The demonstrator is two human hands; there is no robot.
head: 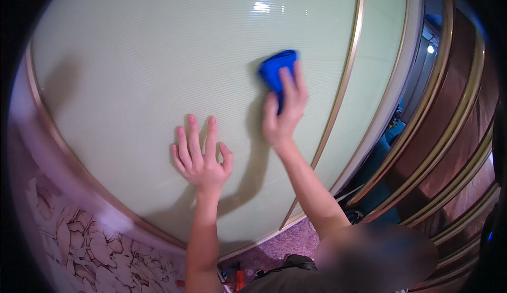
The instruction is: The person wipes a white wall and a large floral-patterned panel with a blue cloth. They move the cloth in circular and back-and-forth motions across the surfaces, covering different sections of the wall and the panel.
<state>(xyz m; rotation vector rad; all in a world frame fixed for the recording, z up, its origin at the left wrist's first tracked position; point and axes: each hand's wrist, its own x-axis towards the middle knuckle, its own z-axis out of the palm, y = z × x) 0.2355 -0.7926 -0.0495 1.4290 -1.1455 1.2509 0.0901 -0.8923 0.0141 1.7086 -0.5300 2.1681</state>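
A large pale green panel (150, 55) with fine ribbing stands before me, framed by gold-coloured strips. My right hand (287, 106) grips a folded blue cloth (277, 68) against its surface, right of the middle. Lower and to the left, my left hand (204, 160) rests on the panel with fingers spread and nothing in it. Shadows of both arms fall across the panel. Part of the cloth is hidden behind my right fingers.
A gold vertical strip (344, 79) divides the panel from a narrower pale section (376, 67). Brown furniture with curved gold trim (431, 134) stands at the right. Wall with a dark line pattern (91, 249) is at lower left. Purple carpet (291, 237) and a red object (240, 279) lie below.
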